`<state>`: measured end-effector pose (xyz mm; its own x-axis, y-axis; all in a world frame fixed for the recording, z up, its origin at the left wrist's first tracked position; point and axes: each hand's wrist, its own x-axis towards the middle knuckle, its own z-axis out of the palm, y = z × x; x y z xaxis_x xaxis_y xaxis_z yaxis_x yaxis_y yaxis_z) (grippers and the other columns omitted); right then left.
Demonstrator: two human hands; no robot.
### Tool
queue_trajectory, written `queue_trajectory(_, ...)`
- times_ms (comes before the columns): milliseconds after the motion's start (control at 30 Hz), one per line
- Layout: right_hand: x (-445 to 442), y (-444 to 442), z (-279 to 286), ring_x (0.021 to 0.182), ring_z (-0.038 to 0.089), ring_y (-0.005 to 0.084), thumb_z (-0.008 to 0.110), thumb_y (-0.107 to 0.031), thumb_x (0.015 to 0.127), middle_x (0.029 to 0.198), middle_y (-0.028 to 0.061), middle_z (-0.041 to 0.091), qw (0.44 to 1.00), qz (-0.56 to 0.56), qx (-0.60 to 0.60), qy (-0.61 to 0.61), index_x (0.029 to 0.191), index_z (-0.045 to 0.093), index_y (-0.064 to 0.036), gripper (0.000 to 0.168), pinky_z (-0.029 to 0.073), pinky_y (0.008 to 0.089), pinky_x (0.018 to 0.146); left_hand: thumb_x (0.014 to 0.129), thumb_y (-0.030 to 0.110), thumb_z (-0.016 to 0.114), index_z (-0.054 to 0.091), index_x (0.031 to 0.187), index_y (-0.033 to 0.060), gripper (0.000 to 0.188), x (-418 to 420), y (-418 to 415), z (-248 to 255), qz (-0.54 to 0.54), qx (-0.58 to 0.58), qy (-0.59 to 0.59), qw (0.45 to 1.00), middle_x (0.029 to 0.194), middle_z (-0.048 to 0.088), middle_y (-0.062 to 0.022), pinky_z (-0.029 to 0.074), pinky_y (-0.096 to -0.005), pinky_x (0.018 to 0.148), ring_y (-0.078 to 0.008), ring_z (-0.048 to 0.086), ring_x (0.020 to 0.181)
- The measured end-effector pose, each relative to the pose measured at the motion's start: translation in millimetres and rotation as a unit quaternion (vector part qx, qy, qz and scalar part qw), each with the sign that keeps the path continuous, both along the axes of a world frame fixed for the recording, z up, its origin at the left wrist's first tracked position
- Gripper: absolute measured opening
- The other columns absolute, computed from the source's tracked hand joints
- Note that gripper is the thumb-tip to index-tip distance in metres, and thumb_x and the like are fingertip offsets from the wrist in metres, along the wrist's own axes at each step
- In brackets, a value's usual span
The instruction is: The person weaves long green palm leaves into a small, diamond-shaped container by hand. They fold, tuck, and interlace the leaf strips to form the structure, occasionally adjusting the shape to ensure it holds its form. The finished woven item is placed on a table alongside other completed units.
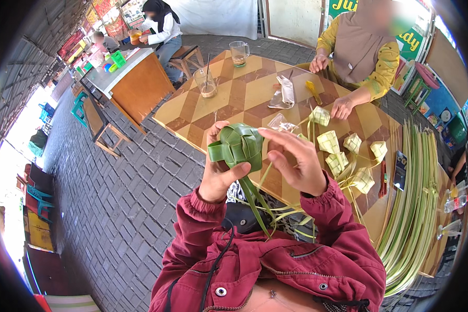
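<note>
My left hand [217,175] grips a woven green palm-leaf pouch [240,144], thumb across its lower front and fingers behind it. A loop of leaf sticks out on the pouch's left side, and two long leaf tails [253,202] hang from its bottom towards my lap. To the right, my right hand [298,162] is raised with thumb and fingers apart. Its index fingertip meets or nearly meets the pouch's upper right corner; I cannot tell which. Several paler woven pouches [328,142] with trailing strips lie on the patterned table [234,91] beyond that hand.
A bundle of long leaf strips [409,195] covers the table's right side, beside a dark phone-like object [400,170]. Two glass mugs [239,54] and a plastic packet [284,91] stand or lie farther back. Across the table sits a person [358,50], one hand near a pouch.
</note>
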<state>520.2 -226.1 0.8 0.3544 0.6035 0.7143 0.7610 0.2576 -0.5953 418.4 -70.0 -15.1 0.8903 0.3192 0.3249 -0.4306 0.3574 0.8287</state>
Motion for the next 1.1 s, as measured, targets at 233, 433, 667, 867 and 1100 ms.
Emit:
queue_trajectory(233, 28, -2, -13, 0.057, 0.057, 0.0144, 0.071, -0.005, 0.075, 0.076, 0.0074, 0.059, 0.996, -0.050, 0.067, 0.003, 0.119, 0.058, -0.005, 0.046, 0.046, 0.0263, 0.053, 0.063, 0.021, 0.076, 0.026, 0.133, 0.0181, 0.086, 28, -14, 0, -0.013, -0.014, 0.056, 0.998, 0.121, 0.047, -0.0088, 0.054, -0.0333, 0.068, -0.0249, 0.056, 0.101)
queue_trajectory(433, 49, -11, -8, 0.063, 0.061, 0.0172, 0.073, -0.007, 0.074, 0.076, 0.0071, 0.060, 0.996, -0.037, 0.062, 0.055, 0.104, 0.064, -0.005, 0.031, 0.046, 0.0280, 0.057, 0.069, 0.032, 0.072, 0.032, 0.131, 0.0133, 0.076, 58, -21, -3, 0.007, -0.020, 0.046, 0.999, 0.115, 0.051, -0.0109, 0.050, -0.0354, 0.078, -0.0251, 0.054, 0.105)
queue_trajectory(667, 72, -18, -8, 0.065, 0.062, 0.0215, 0.074, -0.017, 0.075, 0.083, 0.0114, 0.061, 0.990, -0.045, 0.054, 0.123, 0.101, 0.058, 0.000, 0.035, 0.048, 0.0304, 0.058, 0.067, 0.003, 0.067, 0.035, 0.127, 0.0071, 0.068, 87, -40, -12, 0.137, 0.131, 0.011, 0.982, 0.119, 0.049, -0.0125, 0.041, -0.0356, 0.094, -0.0235, 0.051, 0.110)
queue_trajectory(867, 94, -19, -24, 0.072, 0.063, 0.0205, 0.073, -0.017, 0.077, 0.085, 0.0112, 0.063, 0.986, 0.000, -0.007, 0.168, 0.104, 0.059, 0.000, 0.035, 0.049, 0.0294, 0.065, 0.064, 0.001, 0.074, 0.037, 0.120, 0.0062, 0.068, 98, -47, -20, 0.202, 0.195, 0.024, 0.960, 0.115, 0.050, -0.0126, 0.044, -0.0329, 0.090, -0.0212, 0.052, 0.105)
queue_trajectory(1100, 107, -30, -23, 0.078, 0.065, 0.0264, 0.070, -0.013, 0.078, 0.090, 0.0147, 0.065, 0.988, 0.054, -0.002, 0.146, 0.107, 0.060, 0.000, 0.033, 0.050, 0.0307, 0.069, 0.058, 0.001, 0.080, 0.032, 0.123, 0.0097, 0.081, 92, -54, -18, 0.150, 0.211, 0.062, 0.964, 0.120, 0.043, -0.0103, 0.042, -0.0339, 0.094, -0.0215, 0.048, 0.110)
